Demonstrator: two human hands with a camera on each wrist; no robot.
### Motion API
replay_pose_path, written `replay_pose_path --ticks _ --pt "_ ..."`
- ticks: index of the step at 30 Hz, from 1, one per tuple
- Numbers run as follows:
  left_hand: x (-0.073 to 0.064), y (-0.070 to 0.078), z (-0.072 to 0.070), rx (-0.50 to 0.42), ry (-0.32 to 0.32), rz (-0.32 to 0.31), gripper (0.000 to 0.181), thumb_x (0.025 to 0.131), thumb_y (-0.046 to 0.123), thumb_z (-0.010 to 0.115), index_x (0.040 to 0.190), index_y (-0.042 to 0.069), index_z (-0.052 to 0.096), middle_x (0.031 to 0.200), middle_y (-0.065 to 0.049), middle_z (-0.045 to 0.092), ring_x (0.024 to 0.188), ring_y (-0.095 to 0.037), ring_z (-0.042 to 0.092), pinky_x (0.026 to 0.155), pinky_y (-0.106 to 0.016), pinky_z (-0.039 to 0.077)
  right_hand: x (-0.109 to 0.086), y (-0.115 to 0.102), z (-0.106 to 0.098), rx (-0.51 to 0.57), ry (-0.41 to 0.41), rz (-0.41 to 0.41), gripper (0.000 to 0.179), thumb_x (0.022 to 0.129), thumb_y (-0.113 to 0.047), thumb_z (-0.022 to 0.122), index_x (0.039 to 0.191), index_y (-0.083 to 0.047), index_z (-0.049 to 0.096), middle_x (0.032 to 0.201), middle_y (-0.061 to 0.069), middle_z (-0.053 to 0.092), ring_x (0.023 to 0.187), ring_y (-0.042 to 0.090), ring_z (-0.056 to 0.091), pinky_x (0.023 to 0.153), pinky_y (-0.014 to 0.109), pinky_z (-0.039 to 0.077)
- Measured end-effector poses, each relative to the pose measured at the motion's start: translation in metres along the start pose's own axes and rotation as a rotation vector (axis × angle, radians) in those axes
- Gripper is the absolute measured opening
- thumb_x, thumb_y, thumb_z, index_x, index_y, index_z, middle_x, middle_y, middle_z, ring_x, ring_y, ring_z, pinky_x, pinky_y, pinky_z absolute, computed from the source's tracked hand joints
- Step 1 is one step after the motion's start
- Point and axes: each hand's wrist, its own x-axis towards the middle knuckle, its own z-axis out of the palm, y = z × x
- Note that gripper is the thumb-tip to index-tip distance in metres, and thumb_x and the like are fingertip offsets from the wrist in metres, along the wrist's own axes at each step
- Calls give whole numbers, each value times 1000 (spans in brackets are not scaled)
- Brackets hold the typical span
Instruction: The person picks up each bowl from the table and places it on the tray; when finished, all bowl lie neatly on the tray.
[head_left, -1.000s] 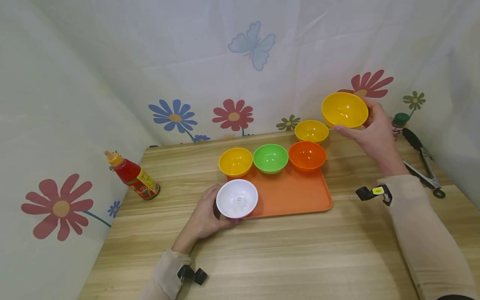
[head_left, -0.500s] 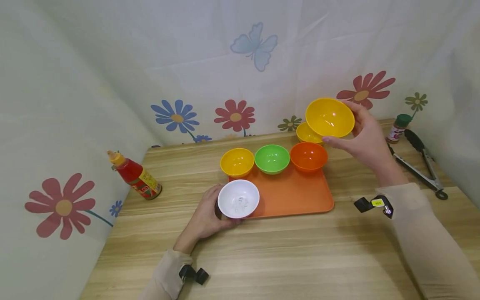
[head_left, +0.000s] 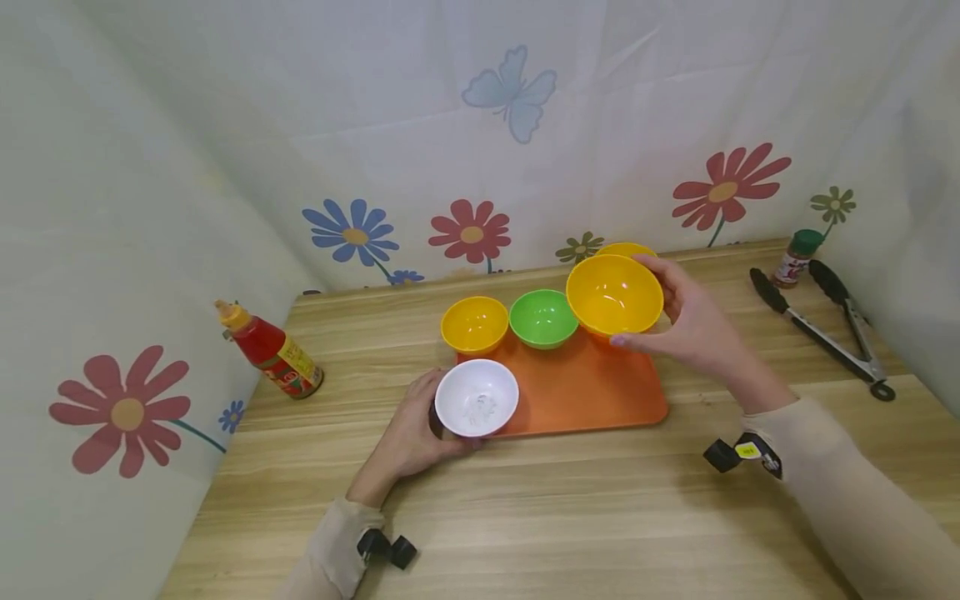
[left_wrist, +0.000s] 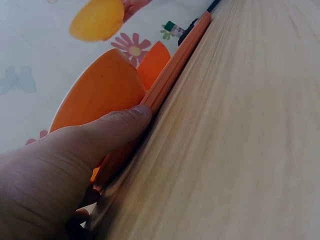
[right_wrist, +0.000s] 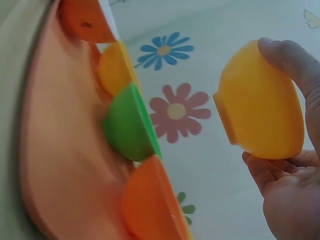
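Note:
My right hand [head_left: 690, 321] holds a yellow bowl [head_left: 615, 296], thumb and fingers on opposite sides. In the head view this bowl covers most of an orange bowl [right_wrist: 150, 202]; the right wrist view shows it held up, apart from the bowls on the tray. My left hand [head_left: 412, 429] curls round the near left corner of an orange tray [head_left: 585, 392], its thumb along the front edge in the left wrist view. Beside that hand, a bowl with a white inside [head_left: 477, 397] and orange outside sits on the tray. The left fingers are mostly hidden.
Along the tray's back stand another yellow bowl [head_left: 475, 325] and a green bowl [head_left: 543, 319]. A further yellow bowl [head_left: 628, 248] shows behind the held one. A red sauce bottle [head_left: 273, 354] stands left; tongs [head_left: 832, 337] and a green-capped jar [head_left: 797, 260] are at right.
My right hand has carried the yellow bowl left and lower, from near the back right to over the orange bowl. My left hand and the white-lined bowl have stayed in place.

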Motion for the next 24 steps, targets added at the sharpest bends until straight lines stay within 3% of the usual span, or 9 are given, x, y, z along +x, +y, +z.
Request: replay_pose_path --ticks 3,7,10,18,24 --pt "0 1 -1 0 1 -3 106 70 53 105 160 26 55 156 4 59 155 -26 44 131 -62 34 -4 4 11 14 -50 -1 101 87 -11 98 168 -14 39 166 6 47 150 28 50 119 14 43" --pt "0 1 -1 1 -3 -10 106 70 51 105 160 25 55 157 3 58 155 -26 44 132 -61 33 -9 11 26 -13 -102 22 103 86 -21 100 168 -14 38 166 7 49 150 32 51 128 40 44" --pt "0 1 -1 -1 -5 -13 106 70 50 106 160 25 55 158 3 58 156 -27 43 132 -62 33 -13 18 36 -36 -130 40 104 84 -26 102 166 -13 40 164 8 51 147 33 54 128 58 42" --pt "0 1 0 -11 -9 -24 106 70 53 105 160 27 55 158 4 57 156 -27 44 131 -64 33 -19 34 58 -67 -188 58 106 80 -34 103 163 -10 42 159 11 55 141 34 59 122 60 49" --pt "0 1 0 -16 -16 -30 107 70 55 105 160 29 53 159 5 56 156 -26 43 131 -65 33 -23 44 68 -68 -217 86 110 76 -39 105 164 -14 43 158 7 58 142 30 59 125 61 46"
